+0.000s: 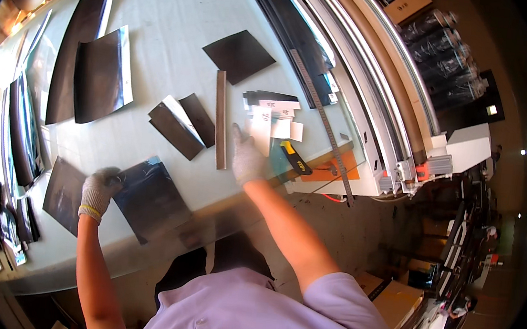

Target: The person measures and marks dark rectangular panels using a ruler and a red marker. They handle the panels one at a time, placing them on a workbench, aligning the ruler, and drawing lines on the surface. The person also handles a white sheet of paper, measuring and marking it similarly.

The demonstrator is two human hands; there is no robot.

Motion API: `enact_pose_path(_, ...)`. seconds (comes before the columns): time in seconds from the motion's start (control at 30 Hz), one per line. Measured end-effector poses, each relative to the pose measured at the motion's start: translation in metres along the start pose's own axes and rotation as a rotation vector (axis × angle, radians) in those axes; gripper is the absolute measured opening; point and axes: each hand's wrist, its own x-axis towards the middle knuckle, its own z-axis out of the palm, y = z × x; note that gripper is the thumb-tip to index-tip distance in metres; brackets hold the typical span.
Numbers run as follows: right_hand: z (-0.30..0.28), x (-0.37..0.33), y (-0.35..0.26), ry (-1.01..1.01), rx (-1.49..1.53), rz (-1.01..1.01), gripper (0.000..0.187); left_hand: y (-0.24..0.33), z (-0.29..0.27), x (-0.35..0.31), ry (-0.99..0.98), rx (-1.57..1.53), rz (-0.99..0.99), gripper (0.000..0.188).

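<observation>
My left hand (99, 192), in a pale knit glove, pinches the left corner of a dark glossy film sheet (152, 200) near the front edge of the table. Another dark sheet (65, 194) lies to the left, partly behind that hand. Further right, my gloved right hand (248, 157) has its fingers stretched out, beside a narrow brown strip (221, 121) and white paper slips (260, 125). A yellow and black utility knife (295, 158) lies just right of it. Two dark pieces (176, 130), one with a white edge, rest left of the strip.
A dark square (240, 56) and larger curled sheets (99, 77) lie farther back on the pale table (168, 30). A long metal ruler (320, 122) crosses the right edge, next to long rails (385, 68). More strips (23, 131) crowd the left side.
</observation>
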Motion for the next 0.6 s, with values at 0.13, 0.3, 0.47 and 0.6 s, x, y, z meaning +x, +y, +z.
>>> enact_pose_path(0.13, -0.025, -0.015, 0.04, 0.093, 0.36, -0.03, 0.055, 0.049, 0.027, -0.021, 0.509, 0.295, 0.076, 0.036)
enact_pose_path(0.3, -0.043, -0.053, 0.198, 0.665, 0.649, 0.297, 0.03, 0.047, 0.088, -0.105, 0.356, 0.343, 0.214, 0.051)
enact_pose_path(0.47, 0.005, -0.101, 0.378, 0.78, 0.635, 0.792, 0.015, 0.038, 0.116, -0.125, 0.283, 0.371, 0.173, 0.06)
enact_pose_path(0.6, 0.018, -0.102, 0.364, 0.421, 0.459, 0.605, 0.018, 0.045, 0.11, -0.119, 0.2, 0.394, 0.173, 0.06)
